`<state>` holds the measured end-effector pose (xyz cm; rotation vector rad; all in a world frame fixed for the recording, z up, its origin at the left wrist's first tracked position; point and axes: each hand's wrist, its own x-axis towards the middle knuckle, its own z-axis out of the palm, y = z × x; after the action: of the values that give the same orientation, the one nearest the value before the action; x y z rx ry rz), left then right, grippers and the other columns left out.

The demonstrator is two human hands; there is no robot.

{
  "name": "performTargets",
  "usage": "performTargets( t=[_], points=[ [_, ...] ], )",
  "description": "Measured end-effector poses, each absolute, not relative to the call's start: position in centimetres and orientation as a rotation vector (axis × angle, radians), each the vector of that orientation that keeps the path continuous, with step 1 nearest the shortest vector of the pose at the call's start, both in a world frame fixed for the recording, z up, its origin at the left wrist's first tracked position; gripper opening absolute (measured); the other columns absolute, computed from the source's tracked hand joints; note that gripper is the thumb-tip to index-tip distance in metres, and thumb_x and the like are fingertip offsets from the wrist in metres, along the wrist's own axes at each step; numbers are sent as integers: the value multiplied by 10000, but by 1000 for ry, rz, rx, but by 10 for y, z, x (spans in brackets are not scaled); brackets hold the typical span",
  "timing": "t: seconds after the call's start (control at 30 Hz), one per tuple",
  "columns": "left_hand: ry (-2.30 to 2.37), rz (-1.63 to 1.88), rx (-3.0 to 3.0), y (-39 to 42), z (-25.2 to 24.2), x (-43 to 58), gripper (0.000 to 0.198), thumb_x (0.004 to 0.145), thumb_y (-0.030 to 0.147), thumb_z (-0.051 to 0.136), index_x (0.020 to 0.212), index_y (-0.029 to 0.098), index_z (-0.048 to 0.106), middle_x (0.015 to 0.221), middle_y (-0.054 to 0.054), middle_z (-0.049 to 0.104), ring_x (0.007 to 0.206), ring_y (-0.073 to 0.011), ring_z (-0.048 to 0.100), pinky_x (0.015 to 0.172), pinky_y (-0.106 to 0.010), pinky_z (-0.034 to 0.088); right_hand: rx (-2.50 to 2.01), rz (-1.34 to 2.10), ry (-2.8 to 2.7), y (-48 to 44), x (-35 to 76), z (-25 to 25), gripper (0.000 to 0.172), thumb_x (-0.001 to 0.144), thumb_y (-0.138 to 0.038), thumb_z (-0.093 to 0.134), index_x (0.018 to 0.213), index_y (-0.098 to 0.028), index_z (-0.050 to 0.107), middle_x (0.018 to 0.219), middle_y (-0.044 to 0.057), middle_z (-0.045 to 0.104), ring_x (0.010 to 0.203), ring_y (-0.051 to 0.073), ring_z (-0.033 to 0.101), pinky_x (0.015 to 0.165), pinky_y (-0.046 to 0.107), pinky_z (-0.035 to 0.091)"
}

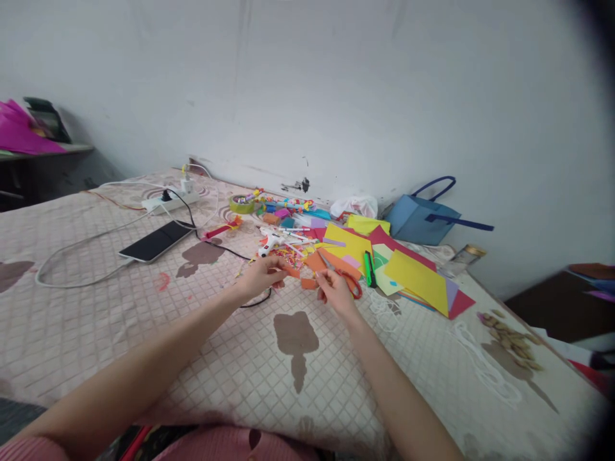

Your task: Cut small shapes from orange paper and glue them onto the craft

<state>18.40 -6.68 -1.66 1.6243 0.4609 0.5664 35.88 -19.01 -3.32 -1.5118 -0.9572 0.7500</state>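
My left hand (pixel 263 279) pinches a small strip of orange paper (pixel 292 272) between thumb and fingers. In my right hand (pixel 335 291), the fingertips are closed on another small orange paper piece (pixel 308 283), close to the first. Scissors with orange handles (pixel 355 285) lie just beyond my right hand, partly covered by it, their blades over a larger orange sheet (pixel 314 261). A white glue gun (pixel 270 244) rests behind my left hand, amid small colourful paper scraps. Right of the scissors lies a green box cutter (pixel 369 269).
Yellow sheets (pixel 417 282) and other coloured papers spread at right, near white string (pixel 384 310) and peanut-like pieces (pixel 514 340). A blue bag (pixel 421 219) stands by the wall. At left are a tablet-like device (pixel 156 241), a power strip (pixel 170 202) and cables. Green tape (pixel 241 204) sits behind.
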Motion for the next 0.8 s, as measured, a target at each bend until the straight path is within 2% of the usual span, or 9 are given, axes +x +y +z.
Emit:
performTargets(
  t=[0.13, 0.2, 0.27, 0.4, 0.5, 0.6, 0.7, 0.8],
  points=[
    [203, 549, 1731, -74, -15, 184, 144, 730, 240, 620, 832, 139, 624, 960, -75, 622, 658, -102, 583, 557, -212, 458, -1391, 1094, -990, -194, 334, -24, 464, 729, -627, 542, 806, -173, 594, 668, 11, 605, 436, 92, 503, 366, 207, 341],
    [142, 545, 1761, -76, -15, 184, 118, 726, 199, 607, 821, 134, 633, 1104, -96, 574, 697, -101, 585, 582, -216, 466, -1233, 1296, -922, -196, 326, -22, 398, 705, -561, 631, 805, -179, 584, 666, -6, 601, 453, 81, 506, 380, 191, 343],
    [123, 550, 1774, -76, -15, 184, 105, 725, 169, 588, 809, 130, 639, 1142, -103, 553, 732, -106, 586, 605, -217, 470, -1134, 1378, -856, -197, 323, -21, 332, 665, -456, 722, 777, -185, 565, 638, -33, 583, 456, 64, 490, 398, 176, 345],
    [193, 565, 1716, -77, -15, 185, 161, 739, 191, 579, 892, 149, 610, 1025, -74, 585, 707, -100, 578, 597, -212, 472, -1133, 1329, -823, -197, 325, -24, 298, 634, -358, 766, 726, -187, 540, 595, -54, 557, 456, 59, 467, 406, 171, 336],
    [318, 564, 1610, -79, -17, 187, 216, 802, 322, 545, 945, 161, 562, 827, -23, 589, 635, -95, 572, 571, -218, 475, -1146, 1257, -811, -196, 325, -26, 279, 645, -342, 759, 706, -186, 536, 588, -58, 552, 459, 59, 465, 415, 175, 339],
    [350, 526, 1580, -81, -20, 189, 297, 793, 436, 562, 833, 142, 546, 690, -4, 577, 591, -96, 564, 555, -215, 463, -1162, 1174, -812, -195, 323, -27, 262, 652, -339, 754, 712, -187, 549, 610, -58, 557, 487, 60, 481, 432, 175, 353],
    [339, 490, 1604, -84, -21, 190, 328, 720, 434, 652, 725, 130, 528, 603, 4, 571, 539, -85, 542, 528, -201, 435, -1193, 1128, -825, -194, 323, -28, 257, 660, -370, 740, 720, -177, 581, 659, -33, 587, 525, 72, 509, 441, 181, 366],
    [361, 453, 1622, -85, -21, 189, 326, 712, 423, 659, 686, 134, 509, 554, 13, 557, 501, -80, 531, 500, -196, 420, -1220, 1103, -825, -192, 325, -30, 259, 667, -387, 725, 729, -171, 596, 678, -21, 601, 530, 76, 514, 446, 186, 374]
  ],
)
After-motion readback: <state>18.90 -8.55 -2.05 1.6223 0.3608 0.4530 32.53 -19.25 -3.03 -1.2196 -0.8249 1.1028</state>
